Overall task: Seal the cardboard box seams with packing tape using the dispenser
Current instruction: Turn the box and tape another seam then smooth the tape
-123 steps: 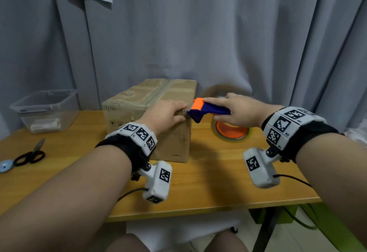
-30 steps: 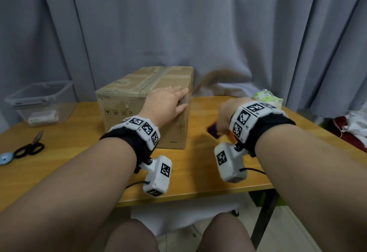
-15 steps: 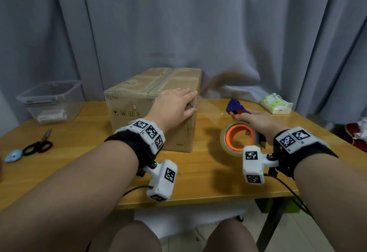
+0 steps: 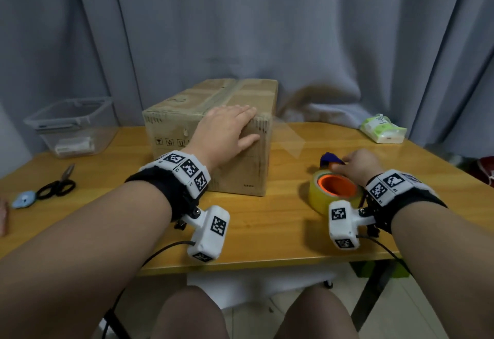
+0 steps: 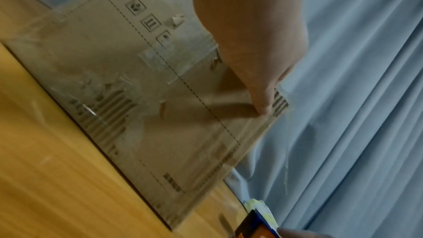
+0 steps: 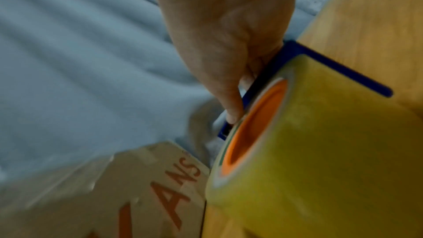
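**Two hands, one on the box and one on the dispenser**

Two hands work on a wooden table (image 4: pixel 267 234) in front of a grey curtain (image 4: pixel 294 31). The left hand (image 4: pixel 224 133) lies flat over the near right top edge of the cardboard box (image 4: pixel 173 130), fingers straight and spread across the top, thumb pressed against the near side face. The left wrist view shows that thumb tip touching the cardboard beside printed bars, with old clear tape patches on the same face. A taped seam runs along the middle of the box top.

The box stands at the centre of the table, towards the back. From its right top corner a strip of clear tape (image 4: pixel 288 138) stretches down and to the right through the air towards the tape dispenser (image 4: pixel 330 161), which is blue and orange and sits on the table right of the box. The right hand (image 4: pixel 358 165) grips the dispenser, fingers curled round its blue frame; the right wrist view shows a fingertip against the frame just beside the yellowish tape roll (image 4: pixel 334 194) with its orange core.

Black-handled scissors (image 4: pixel 56 186) lie at the left of the table, a clear plastic container (image 4: pixel 72 125) stands behind them, and a green-and-white tissue pack (image 4: pixel 382 129) lies at the far right.
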The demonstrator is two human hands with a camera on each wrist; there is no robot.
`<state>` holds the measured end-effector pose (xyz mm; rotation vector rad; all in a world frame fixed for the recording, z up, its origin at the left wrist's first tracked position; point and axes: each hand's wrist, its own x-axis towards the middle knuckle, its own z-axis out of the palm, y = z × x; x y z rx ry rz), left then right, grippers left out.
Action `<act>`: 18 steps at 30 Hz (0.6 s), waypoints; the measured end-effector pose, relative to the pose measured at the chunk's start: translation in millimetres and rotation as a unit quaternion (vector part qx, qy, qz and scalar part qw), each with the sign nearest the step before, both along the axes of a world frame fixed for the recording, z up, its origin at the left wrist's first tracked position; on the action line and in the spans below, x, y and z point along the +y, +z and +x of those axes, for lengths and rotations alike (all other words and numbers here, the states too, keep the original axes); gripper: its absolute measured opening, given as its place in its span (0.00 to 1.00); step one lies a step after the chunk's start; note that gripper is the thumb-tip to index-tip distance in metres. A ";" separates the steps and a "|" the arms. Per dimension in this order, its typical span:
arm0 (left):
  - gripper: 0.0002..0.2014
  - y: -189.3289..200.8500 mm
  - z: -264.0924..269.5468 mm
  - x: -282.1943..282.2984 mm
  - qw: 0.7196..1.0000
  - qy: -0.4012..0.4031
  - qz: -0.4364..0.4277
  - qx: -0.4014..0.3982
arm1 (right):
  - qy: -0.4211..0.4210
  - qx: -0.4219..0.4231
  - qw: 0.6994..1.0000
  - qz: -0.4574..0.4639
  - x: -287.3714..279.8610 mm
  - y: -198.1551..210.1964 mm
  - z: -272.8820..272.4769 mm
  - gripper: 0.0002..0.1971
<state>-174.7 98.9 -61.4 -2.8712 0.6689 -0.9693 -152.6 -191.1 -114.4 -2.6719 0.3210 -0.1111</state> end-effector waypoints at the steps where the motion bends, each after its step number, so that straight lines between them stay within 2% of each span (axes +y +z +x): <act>1: 0.30 1.1 0.1 6.3 1.000 0.006 -0.001 0.002 | -0.007 -0.019 1.000 -0.019 7.0 3.0 0.6 0.20; 3: 0.30 3.1 0.5 18.9 1.000 0.019 0.000 0.004 | 0.008 -0.133 0.991 0.004 30.1 13.5 1.8 0.23; 5: 0.30 4.9 0.2 31.8 0.999 0.037 0.006 0.004 | 0.077 -0.310 0.947 0.032 67.4 30.4 -0.8 0.22; 7: 0.29 5.9 0.2 48.3 0.998 0.059 0.001 0.009 | 0.173 -0.393 0.903 0.030 112.6 51.7 -11.3 0.22; 9: 0.29 6.4 -0.1 69.0 0.997 0.081 -0.011 0.011 | 0.258 -0.371 0.890 -0.068 154.6 67.8 -20.6 0.24; 11: 0.29 7.5 -1.1 92.8 0.994 0.106 -0.025 0.014 | 0.295 -0.322 0.878 -0.195 184.9 73.5 -25.5 0.25; 12: 0.29 8.5 -1.2 105.5 0.991 0.125 -0.033 0.020 | 0.299 -0.311 0.873 -0.228 194.3 73.4 -23.7 0.24; 15: 0.31 12.3 0.8 140.1 0.978 0.182 -0.062 0.083 | 0.302 -0.304 0.869 -0.248 205.6 68.1 -13.6 0.23; 18: 0.33 13.2 0.4 150.9 0.967 0.128 -0.157 0.155 | 0.305 -0.311 0.864 -0.251 201.7 66.3 -9.4 0.22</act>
